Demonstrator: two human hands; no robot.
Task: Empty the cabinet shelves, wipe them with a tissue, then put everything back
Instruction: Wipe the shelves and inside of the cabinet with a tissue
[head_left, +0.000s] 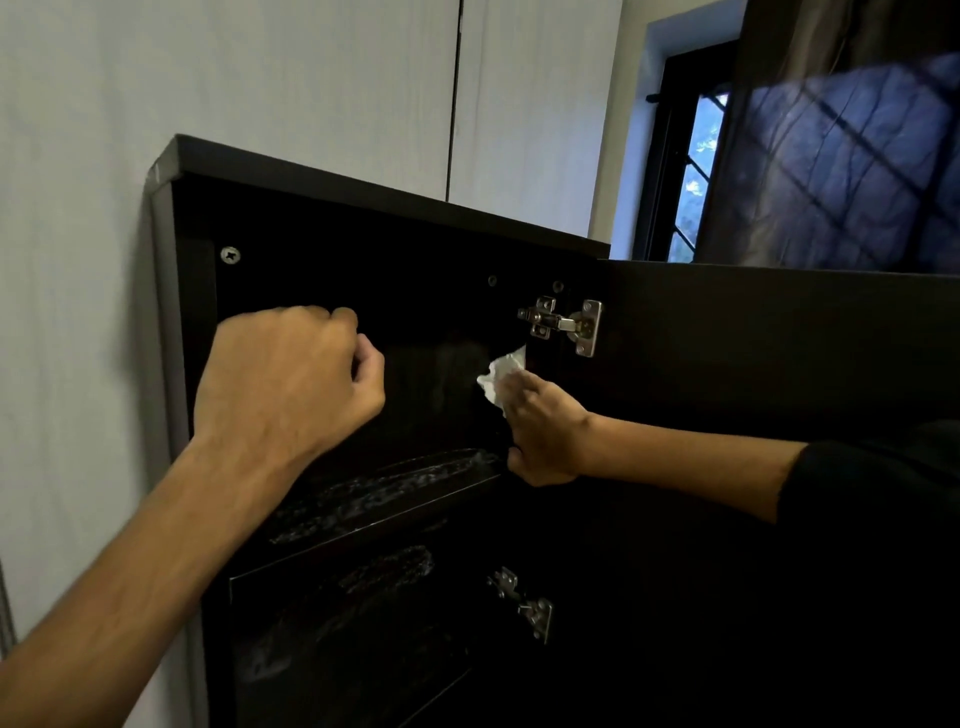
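Two hands: both ours, up inside the dark cabinet (363, 176).
Right hand (545, 431): we're gripping a crumpled white tissue (501, 376) against the inner right wall, just below the top hinge (563, 325).
Left hand (291, 379): curled into a loose fist, holding nothing.
Shelves (395, 493): streaky smears on both.

Dim indoor view, daylight entering from your upper right.

The window (696, 171) is supplying cool bluish light; the cabinet (363, 291) interior is reading almost black. Your left hand (291, 379) is showing slight motion blur, and straight edges are bowing toward the frame borders.
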